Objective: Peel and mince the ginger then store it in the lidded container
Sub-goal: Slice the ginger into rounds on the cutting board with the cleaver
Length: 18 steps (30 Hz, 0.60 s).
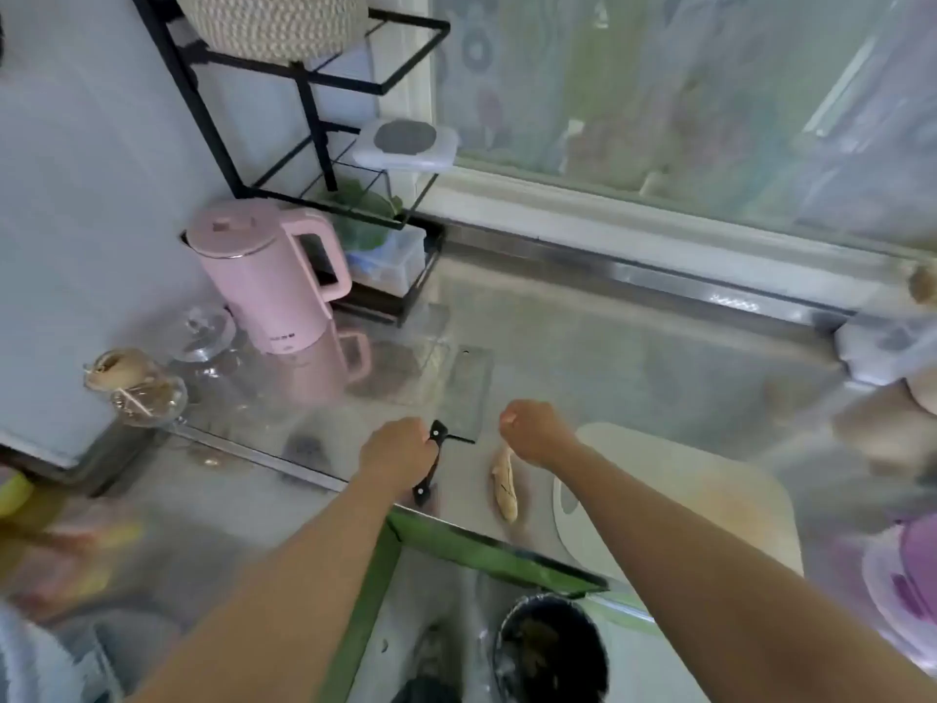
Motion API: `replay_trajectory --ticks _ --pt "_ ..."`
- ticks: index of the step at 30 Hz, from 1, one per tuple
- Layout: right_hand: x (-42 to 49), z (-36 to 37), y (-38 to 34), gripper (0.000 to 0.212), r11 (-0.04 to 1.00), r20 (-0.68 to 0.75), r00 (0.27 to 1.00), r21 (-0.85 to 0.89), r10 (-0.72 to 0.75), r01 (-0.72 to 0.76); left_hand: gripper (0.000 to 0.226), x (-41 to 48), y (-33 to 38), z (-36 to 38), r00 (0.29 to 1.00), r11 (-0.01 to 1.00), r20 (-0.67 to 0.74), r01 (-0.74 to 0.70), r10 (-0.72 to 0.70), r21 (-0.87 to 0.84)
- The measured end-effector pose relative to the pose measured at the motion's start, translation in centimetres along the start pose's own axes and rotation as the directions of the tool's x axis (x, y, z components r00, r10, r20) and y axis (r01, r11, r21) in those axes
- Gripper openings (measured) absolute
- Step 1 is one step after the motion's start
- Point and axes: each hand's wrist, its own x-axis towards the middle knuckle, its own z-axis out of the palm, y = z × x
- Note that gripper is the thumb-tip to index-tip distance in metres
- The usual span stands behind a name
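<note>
Glossy, mirror-like counter (634, 357) was seen running up to a wide window (659, 93) at the back; the edges of the view were badly blurred. Black wire rack (314, 78) was set in the back left corner, with a pink kettle (263, 276) just in front of it. A woven basket (268, 22) was kept on the top shelf and a white lidded box (405, 144) on the shelf below, contents hidden. A clear box (395, 266) at the bottom was packed with green leaves. A round bin (550, 646) below the counter edge was filled with something dark, not identifiable. A purple-lidded tub (907, 575) was cut off at the right edge, contents unreadable. The knife (431, 464) was gripped at its black handle by the left hand (398, 451), fingers wrapped round it, broad blade pointed away. The right hand (532, 431) was curled into a fist, nothing seen in it, just past the far end of the ginger (504, 487). The ginger was left on the counter, between the knife and the white cutting board (710, 499), just beside the board.
</note>
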Motion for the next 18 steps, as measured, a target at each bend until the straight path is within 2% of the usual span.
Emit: replay_trajectory --ticks 2,5,8,11,13,14,16,18 --pt "0.1 1.0 1.1 0.031 0.998 0.028 0.997 -0.007 0.068 -0.068 0.011 1.2 -0.1 1.3 1.000 1.000 0.014 -0.017 0.017 0.013" --pt "0.0 2.4 2.3 0.033 0.991 0.072 0.989 -0.043 0.128 -0.125 0.030 1.9 0.1 3.2 0.998 0.999 0.052 0.042 -0.042 -0.008" --pt "0.2 3.2 2.9 0.032 0.991 0.043 0.991 -0.049 0.123 -0.121 0.043 2.1 0.4 4.4 0.996 0.995 0.008 0.094 -0.094 0.010" --pt "0.3 3.7 3.7 0.031 0.990 0.000 0.990 0.006 0.139 -0.139 0.037 2.3 -0.1 5.4 0.995 0.995 -0.020 0.101 -0.101 0.024" --pt "0.2 3.6 4.0 0.031 0.982 -0.011 0.988 0.114 0.155 -0.153 0.031 2.7 -0.4 5.6 0.999 0.999 -0.011 0.050 -0.050 0.002" --pt "0.1 3.5 4.2 0.030 0.967 -0.016 0.985 0.193 0.173 -0.167 0.027 2.9 -0.5 5.5 1.000 0.999 -0.010 0.029 -0.029 -0.042" --pt "-0.1 3.4 4.3 0.029 0.909 -0.044 0.973 0.367 0.229 -0.197 0.019 3.2 -0.3 5.1 0.999 0.971 -0.034 0.019 -0.027 -0.238" --pt "-0.2 3.2 4.1 0.029 0.800 -0.036 0.959 0.561 0.283 -0.215 0.016 3.0 1.0 4.4 0.999 0.887 -0.030 0.003 -0.018 -0.462"
